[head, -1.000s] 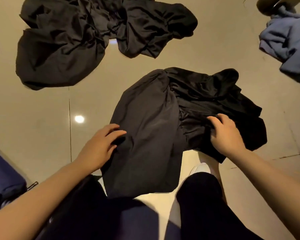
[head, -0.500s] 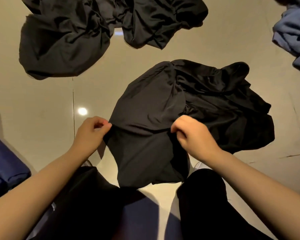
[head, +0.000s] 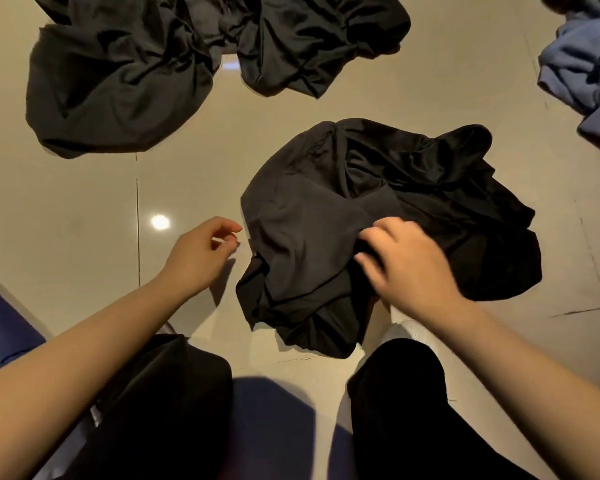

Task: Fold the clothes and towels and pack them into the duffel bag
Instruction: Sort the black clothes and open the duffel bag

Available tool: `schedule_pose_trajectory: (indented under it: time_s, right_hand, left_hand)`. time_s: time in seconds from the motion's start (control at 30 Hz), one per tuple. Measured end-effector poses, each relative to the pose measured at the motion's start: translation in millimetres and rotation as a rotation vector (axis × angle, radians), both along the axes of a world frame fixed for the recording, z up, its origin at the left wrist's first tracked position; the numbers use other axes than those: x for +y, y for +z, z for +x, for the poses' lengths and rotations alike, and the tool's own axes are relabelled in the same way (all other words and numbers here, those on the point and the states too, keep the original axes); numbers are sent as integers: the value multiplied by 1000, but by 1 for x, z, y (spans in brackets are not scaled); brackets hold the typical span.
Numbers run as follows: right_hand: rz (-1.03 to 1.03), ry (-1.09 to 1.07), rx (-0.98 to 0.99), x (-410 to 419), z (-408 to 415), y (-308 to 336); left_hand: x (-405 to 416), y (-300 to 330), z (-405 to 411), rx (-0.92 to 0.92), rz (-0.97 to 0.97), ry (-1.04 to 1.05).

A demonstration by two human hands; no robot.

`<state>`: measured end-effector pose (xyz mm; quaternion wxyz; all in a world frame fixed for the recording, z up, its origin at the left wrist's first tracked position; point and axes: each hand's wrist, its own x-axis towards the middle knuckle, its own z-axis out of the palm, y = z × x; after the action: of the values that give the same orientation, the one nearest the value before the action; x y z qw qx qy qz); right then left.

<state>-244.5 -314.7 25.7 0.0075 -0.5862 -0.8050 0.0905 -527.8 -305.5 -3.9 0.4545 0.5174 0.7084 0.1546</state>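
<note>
The dark garment [head: 378, 220] on the floor [head: 84, 209] is no longer pinched by the left hand [head: 198, 258], whose grip is now loosely open beside it, while the right hand [head: 413, 265], blurred, rests on it, so folding is hardly begun; three cloth heaps are counted, no duffel bag.

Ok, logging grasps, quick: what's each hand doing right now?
Left hand: open, holding nothing, beside the black garment.
Right hand: blurred, on the garment; grip cannot be told.

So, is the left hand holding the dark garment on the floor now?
No, the left hand hangs beside the dark garment with loosely curled fingers, apart from its edge and holding nothing.
</note>
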Motion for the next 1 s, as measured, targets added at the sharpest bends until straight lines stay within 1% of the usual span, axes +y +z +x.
schedule_pose_trajectory:
  time_s: [0.07,0.13,0.2,0.27,0.33,0.37,0.43,0.47,0.53,0.57,0.63,0.77,0.8,0.83,0.9,1.0]
  right_hand:
    - [-68,161,-51,-11,-18,-9]
    - [-168,203,-140,-20,-27,-19]
    - [-179,226,-168,-24,-27,-27]
    - [-141,254,-58,-24,-21,-27]
    - [-154,167,145,-22,-18,-17]
    - [-161,93,243,-21,-17,-8]
    - [-219,9,381,-20,-15,10]
    - [-272,14,432,-20,-15,20]
    - [-391,55,522,-21,-17,40]
    - [-449,72,549,-22,-20,48]
    - [-515,101,560,-23,-24,59]
    - [-584,177,482,-18,-29,64]
    - [-591,202,446,-17,-27,65]
    - [-599,222,410,-16,-26,65]
    - [-633,244,401,-16,-24,72]
    - [-745,172,559,-14,-22,83]
  left_hand:
    - [-2,-6,-4,23,14,-39]
    - [-2,-7,0,-10,39,-161]
    - [-3,-9,9,-44,50,-324]
    - [-9,-14,21,-54,46,-480]
    - [-18,-23,31,-29,58,-578]
    - [-22,-26,35,-10,72,-579]
    - [-28,-22,38,-18,64,-456]
    - [-28,-16,38,-67,31,-332]
    - [-24,1,27,-254,-40,-46]
    - [-21,10,18,-336,-47,51]
    - [-15,26,-6,-415,-16,119]
    - [-6,49,-46,-436,42,148]
    - [-3,55,-57,-448,44,125]
    - [0,63,-69,-455,36,49]
    - [5,89,-89,-441,-9,-196]
    - [7,134,-106,-446,-96,-394]
